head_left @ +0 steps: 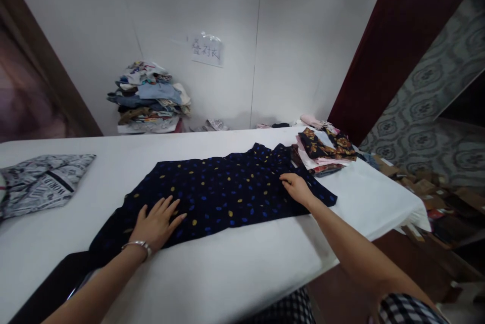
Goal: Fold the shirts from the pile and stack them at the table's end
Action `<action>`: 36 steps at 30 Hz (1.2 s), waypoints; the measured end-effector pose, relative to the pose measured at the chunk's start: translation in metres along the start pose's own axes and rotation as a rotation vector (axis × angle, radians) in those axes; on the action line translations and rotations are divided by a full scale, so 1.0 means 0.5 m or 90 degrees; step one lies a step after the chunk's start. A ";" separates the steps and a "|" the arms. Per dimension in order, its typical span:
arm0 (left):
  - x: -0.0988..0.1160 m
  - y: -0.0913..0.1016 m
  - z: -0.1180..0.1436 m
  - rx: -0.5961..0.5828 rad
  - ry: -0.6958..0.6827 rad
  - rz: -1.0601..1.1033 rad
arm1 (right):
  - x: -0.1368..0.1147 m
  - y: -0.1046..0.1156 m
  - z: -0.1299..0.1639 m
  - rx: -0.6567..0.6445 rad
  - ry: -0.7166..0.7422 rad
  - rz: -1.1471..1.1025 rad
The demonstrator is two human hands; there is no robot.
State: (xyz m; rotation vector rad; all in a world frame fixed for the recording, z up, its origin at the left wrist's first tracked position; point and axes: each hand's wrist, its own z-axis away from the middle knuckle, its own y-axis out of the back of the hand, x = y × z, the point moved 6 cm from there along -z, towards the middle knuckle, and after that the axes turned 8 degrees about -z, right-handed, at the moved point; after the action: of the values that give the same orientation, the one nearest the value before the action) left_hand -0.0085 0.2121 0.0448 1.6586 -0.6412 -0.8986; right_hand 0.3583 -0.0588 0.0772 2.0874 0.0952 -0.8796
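Note:
A dark navy shirt (215,190) with small blue and yellow leaf shapes lies spread lengthwise on the white-covered table (227,263). Its collar end points right, and one sleeve reaches out toward the right front. My left hand (157,220), with a bracelet at the wrist, rests flat on the shirt's left part, fingers spread. Near the collar end, my right hand (297,187) has its fingers curled and pinched together on the shirt's fabric. The exact grip is partly hidden by the fingers.
Folded clothes (322,149) are stacked just beyond the shirt's right end. A grey printed garment (49,182) lies at the left. A tall clothes pile (151,99) stands against the wall, left of a handwritten paper sign (206,50). Boxes (428,187) fill the floor at right.

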 end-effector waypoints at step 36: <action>-0.051 -0.011 -0.061 -0.051 0.115 0.157 | 0.113 0.185 -0.388 0.401 -0.052 -0.692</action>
State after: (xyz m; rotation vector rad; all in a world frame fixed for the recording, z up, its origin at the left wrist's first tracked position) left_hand 0.0020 0.2504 0.0492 1.5294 -0.6597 -0.5823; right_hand 0.5414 0.0111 0.1814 2.5388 1.1105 -1.7981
